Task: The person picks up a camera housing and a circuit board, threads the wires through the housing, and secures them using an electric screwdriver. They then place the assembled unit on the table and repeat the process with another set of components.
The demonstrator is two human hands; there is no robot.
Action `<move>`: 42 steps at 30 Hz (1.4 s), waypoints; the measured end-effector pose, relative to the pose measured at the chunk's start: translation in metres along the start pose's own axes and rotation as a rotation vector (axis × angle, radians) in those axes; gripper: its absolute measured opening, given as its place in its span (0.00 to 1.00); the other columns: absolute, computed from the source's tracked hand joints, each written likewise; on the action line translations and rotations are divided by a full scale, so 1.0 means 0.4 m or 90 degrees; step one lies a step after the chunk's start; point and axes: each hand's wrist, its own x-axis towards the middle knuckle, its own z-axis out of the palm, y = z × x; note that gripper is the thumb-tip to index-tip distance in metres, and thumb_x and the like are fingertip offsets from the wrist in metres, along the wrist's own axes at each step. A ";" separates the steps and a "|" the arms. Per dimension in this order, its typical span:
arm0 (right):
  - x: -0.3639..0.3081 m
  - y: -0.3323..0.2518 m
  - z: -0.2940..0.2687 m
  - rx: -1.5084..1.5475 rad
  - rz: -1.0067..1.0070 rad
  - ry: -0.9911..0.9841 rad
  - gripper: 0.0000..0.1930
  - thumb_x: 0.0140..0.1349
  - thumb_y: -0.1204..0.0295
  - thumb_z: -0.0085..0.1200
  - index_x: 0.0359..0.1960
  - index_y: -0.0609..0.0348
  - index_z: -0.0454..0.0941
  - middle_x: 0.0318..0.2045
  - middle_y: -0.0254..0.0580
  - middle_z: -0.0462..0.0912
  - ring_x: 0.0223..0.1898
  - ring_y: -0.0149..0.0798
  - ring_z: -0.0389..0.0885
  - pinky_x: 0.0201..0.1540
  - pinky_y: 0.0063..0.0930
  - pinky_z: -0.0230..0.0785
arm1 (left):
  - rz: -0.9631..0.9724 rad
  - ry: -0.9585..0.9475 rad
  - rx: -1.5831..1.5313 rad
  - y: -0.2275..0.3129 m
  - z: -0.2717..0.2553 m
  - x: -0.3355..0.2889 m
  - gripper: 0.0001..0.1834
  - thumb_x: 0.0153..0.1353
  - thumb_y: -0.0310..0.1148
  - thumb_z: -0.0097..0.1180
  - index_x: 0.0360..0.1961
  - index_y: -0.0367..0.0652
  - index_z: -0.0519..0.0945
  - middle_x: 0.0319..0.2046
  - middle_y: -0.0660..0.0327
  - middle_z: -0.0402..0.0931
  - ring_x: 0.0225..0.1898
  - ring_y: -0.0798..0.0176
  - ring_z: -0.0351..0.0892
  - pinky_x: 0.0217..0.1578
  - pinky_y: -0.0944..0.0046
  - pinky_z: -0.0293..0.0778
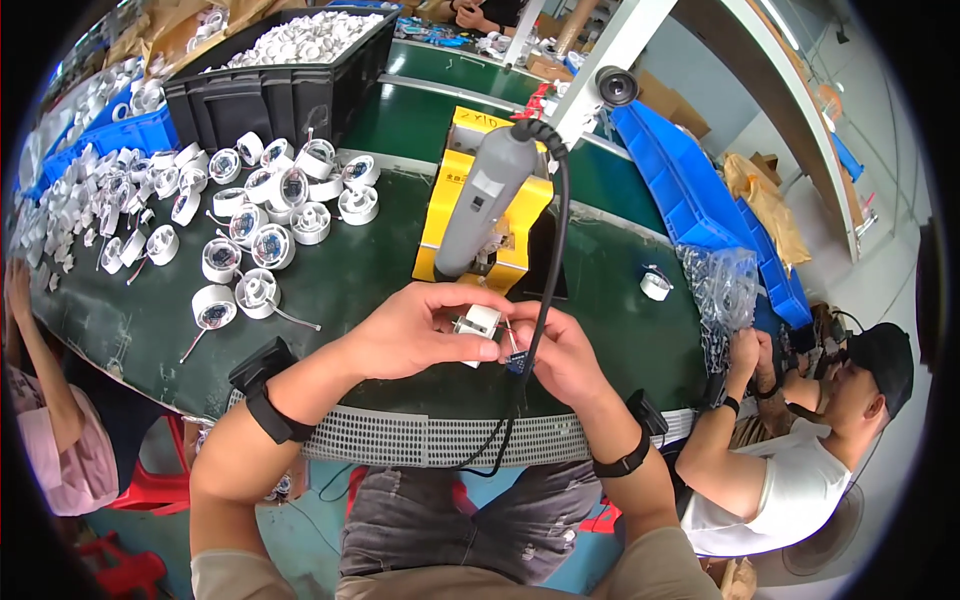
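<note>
The white housing [483,319] is clasped between thumb and fingers of the left hand [415,325] above the green bench [610,300], and a small blue board [517,362] on thin wires is pinched in the right hand [562,357]. Wire handling seems in hand, slack apparently being called for next. Beyond, white parts [300,40] are heaped in a black crate [300,102], others in a blue bin [155,135].

Handheld white piece [484,318]: smooth plastic, faint sheen. Worktop [375,255]: smooth, semi-gloss, scuffed at left. Grey tool [490,185]: matt plastic look; its cable [563,215] black, rubbery. Black crate [262,112]: ribbed plastic. Blue bin [672,187]: smooth plastic. Clear bags [735,282]: crinkled, shiny film. Brown wrapping [768,205]: creased, paper-like. Trousers [420,525]: faded cloth, matt.
</note>
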 end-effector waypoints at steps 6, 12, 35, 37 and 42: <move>-0.001 0.019 -0.003 0.096 -0.109 0.062 0.08 0.62 0.70 0.55 0.32 0.64 0.76 0.27 0.39 0.76 0.34 0.35 0.74 0.42 0.30 0.69 | 0.048 0.008 0.061 -0.022 0.006 0.005 0.19 0.67 0.36 0.53 0.56 0.37 0.73 0.42 0.63 0.78 0.41 0.72 0.76 0.42 0.70 0.73; -0.017 0.001 0.029 -0.253 -0.222 0.061 0.05 0.55 0.79 0.59 0.27 0.64 0.75 0.30 0.40 0.74 0.34 0.35 0.73 0.38 0.27 0.66 | -0.112 0.106 -0.156 -0.029 0.015 0.017 0.28 0.73 0.52 0.33 0.54 0.39 0.73 0.37 0.63 0.78 0.33 0.72 0.77 0.28 0.71 0.73; -0.032 -0.015 0.064 -0.639 -0.441 0.258 0.06 0.54 0.81 0.61 0.35 0.66 0.80 0.31 0.44 0.82 0.26 0.33 0.81 0.31 0.23 0.75 | 0.070 0.203 -0.037 -0.094 0.039 0.023 0.22 0.73 0.43 0.39 0.57 0.38 0.71 0.44 0.64 0.76 0.45 0.72 0.75 0.47 0.69 0.73; -0.036 -0.015 0.067 -0.250 -0.193 0.208 0.07 0.61 0.78 0.55 0.40 0.67 0.79 0.31 0.44 0.83 0.22 0.32 0.80 0.28 0.23 0.76 | 0.086 0.186 -0.005 -0.093 0.046 0.019 0.21 0.73 0.41 0.40 0.57 0.37 0.71 0.45 0.64 0.76 0.45 0.73 0.75 0.47 0.69 0.72; -0.018 0.004 0.058 -0.051 -0.181 0.209 0.10 0.66 0.75 0.51 0.45 0.68 0.76 0.34 0.43 0.82 0.24 0.32 0.81 0.28 0.24 0.78 | 0.079 0.122 -0.041 -0.093 0.052 0.020 0.20 0.73 0.36 0.41 0.60 0.38 0.67 0.49 0.61 0.75 0.49 0.69 0.74 0.52 0.66 0.70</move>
